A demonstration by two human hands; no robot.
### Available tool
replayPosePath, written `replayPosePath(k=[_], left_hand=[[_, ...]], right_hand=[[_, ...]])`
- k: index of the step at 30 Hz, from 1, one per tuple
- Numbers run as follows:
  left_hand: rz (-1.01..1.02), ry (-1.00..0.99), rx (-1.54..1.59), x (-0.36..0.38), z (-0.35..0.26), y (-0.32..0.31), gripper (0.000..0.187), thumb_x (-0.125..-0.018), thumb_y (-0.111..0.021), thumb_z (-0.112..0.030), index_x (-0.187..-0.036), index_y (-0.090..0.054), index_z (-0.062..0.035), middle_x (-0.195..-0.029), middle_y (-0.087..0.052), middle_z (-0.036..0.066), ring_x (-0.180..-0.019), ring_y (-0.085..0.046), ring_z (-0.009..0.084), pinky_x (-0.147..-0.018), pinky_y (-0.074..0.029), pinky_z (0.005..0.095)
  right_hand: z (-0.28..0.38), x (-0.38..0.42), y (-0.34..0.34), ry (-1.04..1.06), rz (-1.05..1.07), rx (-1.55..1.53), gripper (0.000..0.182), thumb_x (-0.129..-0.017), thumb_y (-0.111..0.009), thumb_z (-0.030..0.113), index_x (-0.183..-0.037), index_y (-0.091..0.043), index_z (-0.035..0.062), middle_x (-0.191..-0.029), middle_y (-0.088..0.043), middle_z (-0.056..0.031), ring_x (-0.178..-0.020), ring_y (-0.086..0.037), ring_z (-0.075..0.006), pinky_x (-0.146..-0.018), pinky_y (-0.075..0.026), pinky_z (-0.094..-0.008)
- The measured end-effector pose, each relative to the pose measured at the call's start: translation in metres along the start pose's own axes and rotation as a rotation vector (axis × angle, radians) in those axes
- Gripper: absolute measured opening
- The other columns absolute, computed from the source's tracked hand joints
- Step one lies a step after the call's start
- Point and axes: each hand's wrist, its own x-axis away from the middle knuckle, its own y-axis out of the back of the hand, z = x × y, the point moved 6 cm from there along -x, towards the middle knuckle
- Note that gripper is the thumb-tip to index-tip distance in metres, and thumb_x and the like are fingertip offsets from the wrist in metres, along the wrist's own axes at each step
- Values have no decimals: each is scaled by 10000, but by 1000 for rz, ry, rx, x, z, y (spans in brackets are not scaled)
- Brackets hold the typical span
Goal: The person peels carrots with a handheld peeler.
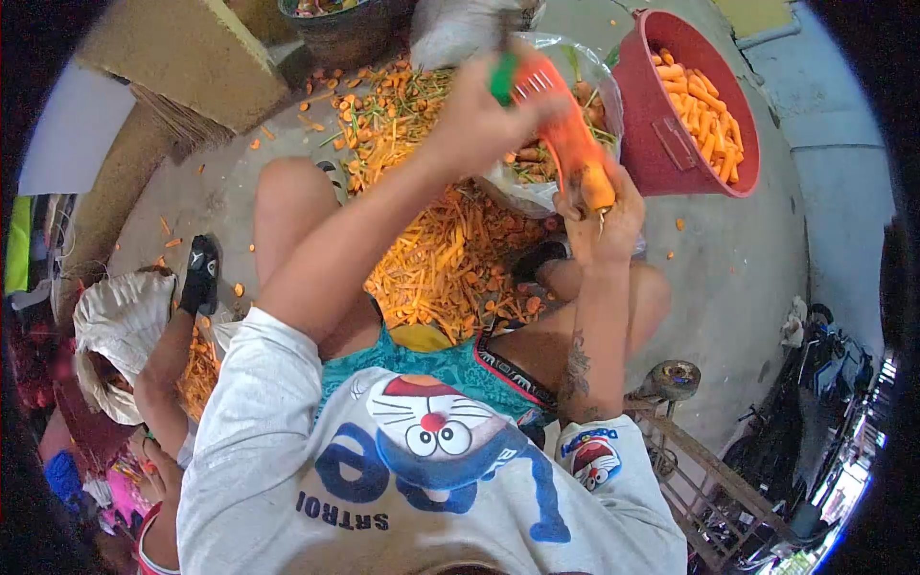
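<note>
My left hand [489, 120], smeared by motion, is closed round a green and orange-red tool [537, 81] with pale slots; it looks like a peeler. My right hand [613, 216] grips a carrot [596, 187] whose thin root tip points down toward me. The tool's blurred orange-red length runs down to that carrot. Below my hands, between my legs, lies a heap of orange carrot peelings [436, 254]. Past the heap are cut carrot tops with green stalks [383, 120]. A clear plastic bag [609, 91] of unpeeled carrots stands behind my right hand.
At the far right, a red bucket [661, 144] holds many peeled carrots [704, 110]. A dark tub [335, 29] stands at the back. On the left are a white sack [125, 321] and another person's leg [163, 374]. A metal frame [709, 479] is at lower right.
</note>
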Motion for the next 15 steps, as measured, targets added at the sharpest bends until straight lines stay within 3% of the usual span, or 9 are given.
replayPosePath(k=[2, 3, 5, 7, 9, 11, 12, 14, 15], left_hand=[[177, -293, 189, 17, -25, -25, 155, -893, -787, -121, -968, -672, -50, -793, -676, -23, -682, -630, 65, -639, -525, 238], [127, -236, 93, 3, -19, -13, 160, -893, -785, -112, -982, -670, -46, -822, -689, -20, -703, -633, 58, -638, -523, 236], [40, -172, 119, -27, -2, 16, 174, -892, -787, -114, -1000, -673, -42, -839, -697, -12, -731, -639, 65, -659, -528, 243], [-73, -156, -18, -41, -4, 38, 219, -884, -798, -126, -1044, -679, -35, -877, -714, 1, -796, -652, 83, -710, -543, 273], [43, -154, -11, -17, -14, 17, 218, -882, -801, -134, -1038, -682, -38, -869, -712, -2, -781, -653, 85, -706, -546, 276], [181, -229, 179, 18, -32, -19, 211, -881, -806, -162, -1014, -697, -40, -851, -713, -5, -753, -655, 97, -708, -555, 289], [181, -223, 183, 13, -28, -17, 211, -881, -806, -162, -1014, -697, -40, -851, -713, -5, -753, -655, 97, -708, -555, 289], [57, -286, 32, -12, -16, 2, 214, -883, -807, -177, -1009, -702, -39, -835, -712, -2, -755, -658, 93, -707, -553, 281], [-30, -232, 9, -31, -14, 20, 209, -882, -808, -182, -990, -698, -40, -814, -707, -5, -754, -659, 83, -692, -547, 268]], right_hand=[[3, 5, 0, 98, -330, 126, 500, -1032, -485, 314, -1399, -518, -24, -959, -602, -59, -673, -501, -116, -496, -386, -223], [3, 8, 1, 89, -338, 127, 500, -1032, -485, 314, -1399, -518, -24, -959, -602, -59, -673, -501, -116, -496, -386, -223], [4, 8, -11, 29, -126, 147, 485, -1029, -491, 303, -1383, -534, -26, -926, -612, -58, -645, -494, -119, -495, -388, -216], [5, 8, -7, 13, -115, 142, 488, -1026, -496, 300, -1384, -532, -30, -914, -607, -50, -641, -493, -118, -494, -386, -216], [6, 4, -13, -1, -102, 145, 491, -1022, -501, 296, -1384, -529, -34, -901, -602, -42, -636, -493, -116, -493, -384, -216], [8, 6, -9, 71, -347, 180, 491, -1024, -499, 289, -1398, -515, -28, -862, -582, -33, -613, -466, -112, -488, -373, -210], [8, 6, 0, 68, -354, 182, 491, -1024, -499, 289, -1398, -515, -28, -862, -582, -33, -613, -466, -112, -488, -373, -210], [4, 7, 5, 46, -33, 91, 402, -1029, -505, 313, -1258, -611, 1, -862, -645, -47, -604, -513, -93, -460, -346, -223], [4, 7, 4, 44, -32, 90, 402, -1029, -505, 313, -1258, -611, 1, -862, -645, -47, -604, -513, -93, -460, -346, -223]])
